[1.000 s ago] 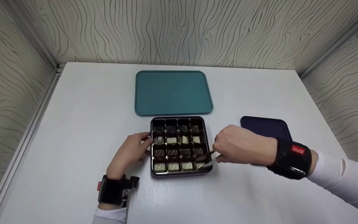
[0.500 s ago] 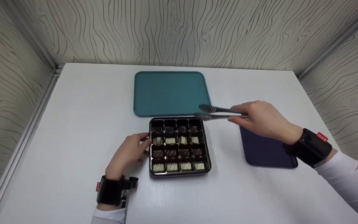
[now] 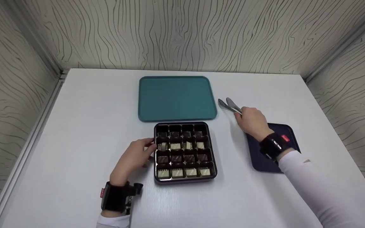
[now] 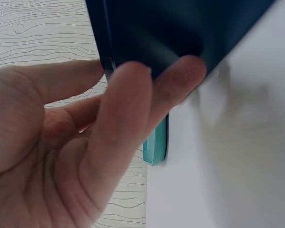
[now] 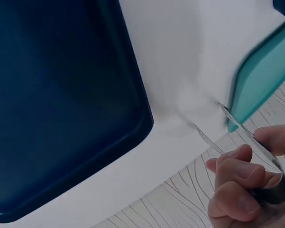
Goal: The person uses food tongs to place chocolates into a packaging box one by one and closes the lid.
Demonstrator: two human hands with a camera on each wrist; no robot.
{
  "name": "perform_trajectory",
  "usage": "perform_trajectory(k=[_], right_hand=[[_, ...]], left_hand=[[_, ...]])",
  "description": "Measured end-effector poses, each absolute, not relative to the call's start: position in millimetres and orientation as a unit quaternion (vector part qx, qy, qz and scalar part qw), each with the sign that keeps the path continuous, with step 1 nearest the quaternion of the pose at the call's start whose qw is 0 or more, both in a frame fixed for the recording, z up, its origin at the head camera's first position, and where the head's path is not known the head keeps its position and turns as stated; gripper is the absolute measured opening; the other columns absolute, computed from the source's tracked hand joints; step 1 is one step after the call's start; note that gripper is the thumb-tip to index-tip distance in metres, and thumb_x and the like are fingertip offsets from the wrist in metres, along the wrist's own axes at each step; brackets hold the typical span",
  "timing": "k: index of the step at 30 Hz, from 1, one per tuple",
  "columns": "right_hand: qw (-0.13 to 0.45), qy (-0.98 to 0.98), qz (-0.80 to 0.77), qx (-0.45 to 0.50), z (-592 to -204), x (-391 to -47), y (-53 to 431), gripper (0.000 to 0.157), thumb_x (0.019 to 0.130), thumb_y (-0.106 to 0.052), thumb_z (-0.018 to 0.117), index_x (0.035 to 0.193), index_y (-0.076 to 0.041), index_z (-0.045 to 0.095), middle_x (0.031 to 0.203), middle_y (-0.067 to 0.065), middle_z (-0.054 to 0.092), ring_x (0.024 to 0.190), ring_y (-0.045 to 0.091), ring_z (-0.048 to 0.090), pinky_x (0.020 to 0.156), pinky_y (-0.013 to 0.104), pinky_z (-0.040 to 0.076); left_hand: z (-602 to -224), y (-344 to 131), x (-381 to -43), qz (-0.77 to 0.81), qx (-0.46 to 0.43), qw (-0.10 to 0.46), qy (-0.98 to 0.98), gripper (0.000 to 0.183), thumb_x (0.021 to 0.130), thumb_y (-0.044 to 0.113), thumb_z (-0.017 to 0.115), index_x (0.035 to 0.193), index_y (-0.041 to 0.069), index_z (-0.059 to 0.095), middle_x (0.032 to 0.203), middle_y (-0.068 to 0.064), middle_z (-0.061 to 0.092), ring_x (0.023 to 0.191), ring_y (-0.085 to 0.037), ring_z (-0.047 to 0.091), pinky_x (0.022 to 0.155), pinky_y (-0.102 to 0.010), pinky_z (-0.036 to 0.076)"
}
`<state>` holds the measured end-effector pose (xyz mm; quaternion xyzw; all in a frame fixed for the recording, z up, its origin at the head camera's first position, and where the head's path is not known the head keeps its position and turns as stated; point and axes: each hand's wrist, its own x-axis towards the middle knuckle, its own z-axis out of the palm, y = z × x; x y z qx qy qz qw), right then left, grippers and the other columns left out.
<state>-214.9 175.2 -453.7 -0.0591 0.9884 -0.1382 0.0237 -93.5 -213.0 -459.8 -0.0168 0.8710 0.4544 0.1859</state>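
Note:
In the head view, a dark divided box (image 3: pixel 185 183) stands on the table, with rows of dark chocolates (image 3: pixel 176 158) and white chocolates (image 3: pixel 190 172) in its compartments. Two white pieces in the second row stand tilted. My left hand (image 3: pixel 135 156) rests against the box's left side, fingertips at the rim; the left wrist view shows its fairly straight fingers touching the outer wall. To the right, my right hand (image 3: pixel 253 122) grips metal tongs (image 3: pixel 233 107) over the far-left corner of a navy tray (image 3: pixel 258 158). The tong tips are spread, nothing between them.
A teal tray (image 3: pixel 176 98) lies behind the box, its near edge close to the box's far rim. The navy tray lies right of the box, partly beneath the right forearm. Wood-patterned panels (image 3: pixel 182 34) enclose the white table (image 3: pixel 81 142) at the back and sides.
From the box's near-right compartment, my right hand has lifted the tongs away, then up and right toward the navy tray. The near-right white chocolate stays in its compartment. My left hand stays put.

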Motion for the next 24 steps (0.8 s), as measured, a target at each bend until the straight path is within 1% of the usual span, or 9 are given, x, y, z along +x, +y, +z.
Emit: perform_trajectory(k=[5, 9, 12, 16, 18, 19, 21, 23, 24], right_hand=[[0.016, 0.991, -0.126, -0.05, -465, -227, 165, 0.042, 0.098, -0.028, 0.063, 0.065, -0.003, 0.056, 0.067, 0.017, 0.061, 0.059, 0.03, 0.056, 0.054, 0.05, 0.049], [0.026, 0.992, -0.114, -0.046, -477, -234, 163, 0.042, 0.097, -0.031, 0.066, 0.068, -0.001, 0.058, 0.072, 0.02, 0.065, 0.063, 0.032, 0.059, 0.06, 0.056, 0.053], [0.048, 0.992, -0.109, -0.041, -485, -235, 164, 0.041, 0.098, -0.032, 0.066, 0.072, 0.0, 0.061, 0.073, 0.019, 0.064, 0.064, 0.031, 0.059, 0.06, 0.053, 0.053], [0.084, 0.989, -0.115, -0.039, -491, -233, 167, 0.043, 0.1, -0.033, 0.064, 0.067, -0.005, 0.058, 0.067, 0.011, 0.059, 0.06, 0.025, 0.055, 0.053, 0.04, 0.048], [0.093, 0.987, -0.122, -0.037, -490, -232, 169, 0.047, 0.101, -0.038, 0.062, 0.066, -0.006, 0.058, 0.065, 0.01, 0.06, 0.059, 0.025, 0.056, 0.053, 0.037, 0.047], [0.091, 0.987, -0.125, -0.035, -488, -231, 171, 0.049, 0.101, -0.041, 0.061, 0.068, -0.005, 0.06, 0.066, 0.012, 0.062, 0.06, 0.026, 0.058, 0.054, 0.037, 0.048], [0.08, 0.988, -0.131, -0.034, -483, -229, 177, 0.055, 0.102, -0.046, 0.059, 0.078, 0.003, 0.068, 0.076, 0.022, 0.071, 0.068, 0.034, 0.067, 0.062, 0.044, 0.054], [0.06, 0.988, -0.137, -0.037, -474, -226, 189, 0.061, 0.103, -0.049, 0.058, 0.098, 0.01, 0.073, 0.094, 0.03, 0.076, 0.082, 0.044, 0.073, 0.074, 0.053, 0.059], [0.049, 0.988, -0.141, -0.038, -469, -224, 198, 0.063, 0.104, -0.05, 0.057, 0.108, 0.011, 0.073, 0.1, 0.032, 0.076, 0.089, 0.048, 0.073, 0.08, 0.057, 0.059]], left_hand=[[-461, -212, -92, 0.456, -0.018, 0.185, 0.87, 0.046, 0.108, 0.019, 0.055, 0.15, -0.001, 0.055, 0.137, -0.021, 0.07, 0.071, -0.018, 0.072, 0.059, -0.034, 0.061], [-462, -210, -92, 0.454, -0.017, 0.182, 0.872, 0.045, 0.108, 0.019, 0.056, 0.149, -0.001, 0.056, 0.137, -0.022, 0.07, 0.069, -0.018, 0.071, 0.058, -0.032, 0.059], [-462, -209, -92, 0.454, -0.013, 0.178, 0.873, 0.045, 0.108, 0.019, 0.056, 0.149, -0.001, 0.056, 0.136, -0.021, 0.07, 0.066, -0.018, 0.07, 0.058, -0.033, 0.059], [-462, -208, -93, 0.457, -0.012, 0.181, 0.871, 0.044, 0.108, 0.019, 0.056, 0.148, 0.0, 0.057, 0.135, -0.02, 0.071, 0.065, -0.019, 0.07, 0.058, -0.034, 0.06], [-462, -208, -93, 0.457, -0.014, 0.182, 0.87, 0.045, 0.108, 0.019, 0.056, 0.148, -0.001, 0.057, 0.136, -0.021, 0.07, 0.067, -0.019, 0.071, 0.058, -0.035, 0.06], [-462, -208, -93, 0.457, -0.016, 0.182, 0.871, 0.045, 0.108, 0.019, 0.056, 0.149, -0.001, 0.056, 0.137, -0.021, 0.07, 0.068, -0.019, 0.071, 0.058, -0.035, 0.06], [-461, -209, -94, 0.457, -0.018, 0.181, 0.871, 0.046, 0.108, 0.018, 0.056, 0.15, -0.002, 0.055, 0.138, -0.021, 0.069, 0.07, -0.019, 0.072, 0.058, -0.034, 0.06], [-461, -210, -94, 0.456, -0.02, 0.181, 0.871, 0.046, 0.109, 0.019, 0.055, 0.15, -0.002, 0.055, 0.139, -0.021, 0.068, 0.072, -0.019, 0.072, 0.058, -0.033, 0.06], [-460, -211, -95, 0.456, -0.02, 0.181, 0.871, 0.046, 0.109, 0.019, 0.055, 0.15, -0.002, 0.055, 0.139, -0.021, 0.068, 0.073, -0.019, 0.073, 0.058, -0.033, 0.06]])
